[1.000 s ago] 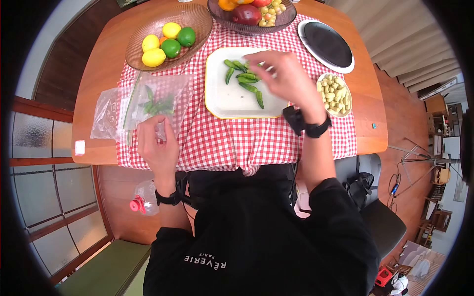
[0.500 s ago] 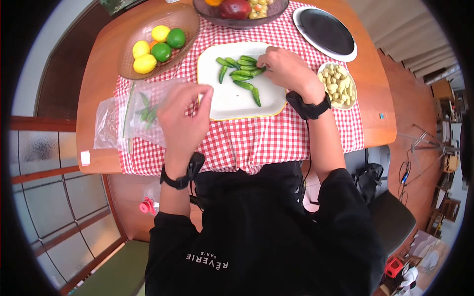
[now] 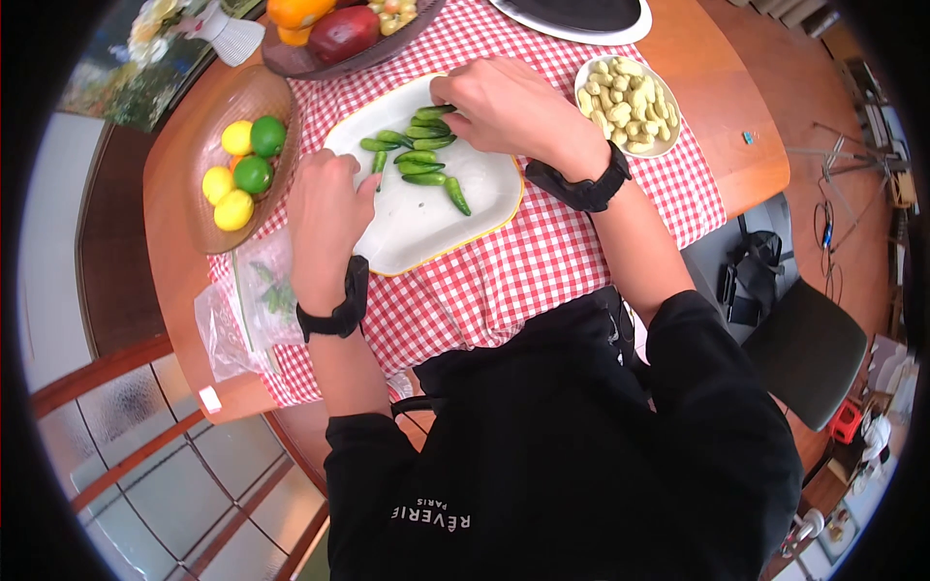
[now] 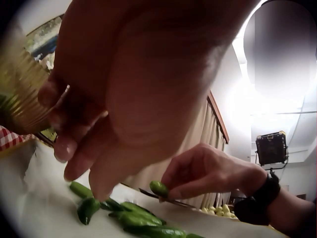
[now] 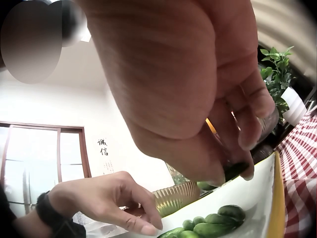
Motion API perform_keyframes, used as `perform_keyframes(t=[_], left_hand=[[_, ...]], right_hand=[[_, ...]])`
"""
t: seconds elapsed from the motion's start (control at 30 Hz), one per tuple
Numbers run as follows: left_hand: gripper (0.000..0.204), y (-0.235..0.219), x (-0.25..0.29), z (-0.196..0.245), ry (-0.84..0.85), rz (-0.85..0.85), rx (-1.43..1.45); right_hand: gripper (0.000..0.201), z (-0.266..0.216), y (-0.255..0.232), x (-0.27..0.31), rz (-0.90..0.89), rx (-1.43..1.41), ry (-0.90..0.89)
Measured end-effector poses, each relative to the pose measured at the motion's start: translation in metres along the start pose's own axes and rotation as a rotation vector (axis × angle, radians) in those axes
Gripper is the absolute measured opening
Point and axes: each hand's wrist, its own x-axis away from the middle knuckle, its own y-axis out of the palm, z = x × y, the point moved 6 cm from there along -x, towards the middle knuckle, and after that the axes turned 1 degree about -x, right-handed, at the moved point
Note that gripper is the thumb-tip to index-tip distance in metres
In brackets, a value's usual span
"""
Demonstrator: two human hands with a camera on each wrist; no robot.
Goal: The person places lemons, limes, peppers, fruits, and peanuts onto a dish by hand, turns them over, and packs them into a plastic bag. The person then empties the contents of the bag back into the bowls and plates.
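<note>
A white tray [image 3: 465, 228] with a yellow rim lies on the checked cloth, holding several green chili peppers [image 3: 422, 167] grouped toward its middle and far side. Over the tray's far right part, my right hand [image 3: 509, 111] pinches one chili pepper [image 4: 158, 188] between thumb and fingertips. My left hand [image 3: 325, 208] hovers at the tray's left rim, palm down, fingers loosely bent. Its thumb is right by the leftmost pepper [image 3: 379, 163], and nothing shows in its grasp. To the left, partly behind that wrist, lies a clear zip bag [image 3: 279, 315] with green pieces inside.
A brown glass bowl [image 3: 199, 179] of lemons and limes stands left of the tray. Behind are a dark fruit bowl [image 3: 300, 68] and a black-and-white plate [image 3: 591, 21]. At right sits a bowl of peanuts [image 3: 630, 105].
My left hand has gone from the zip bag rightward and forward to the tray's left side. My right hand stays over the tray and now pinches a chili pepper. The head view has turned.
</note>
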Motion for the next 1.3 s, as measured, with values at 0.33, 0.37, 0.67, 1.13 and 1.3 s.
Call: perform_keyframes(t=[0.33,0.37,0.67,1.13,1.3], left_hand=[[0.025,0.007,0.006,-0.006,-0.026,-0.157,0.208],[0.027,0.008,0.007,-0.008,-0.034,-0.149,0.209],[0.041,0.006,0.006,0.003,0.135,-0.129,0.392],[0.028,0.001,0.010,0.007,0.168,-0.217,0.415],[0.025,0.002,0.011,0.018,0.235,-0.162,0.524]], right_hand=[[0.011,0.009,0.024,-0.002,-0.027,0.094,0.017],[0.010,0.010,0.025,-0.004,-0.052,0.077,0.018],[0.011,0.000,0.016,0.003,-0.039,-0.279,-0.082],[0.032,-0.013,0.030,0.008,-0.143,-0.064,-0.089],[0.022,-0.016,0.031,0.008,-0.171,-0.085,-0.138]])
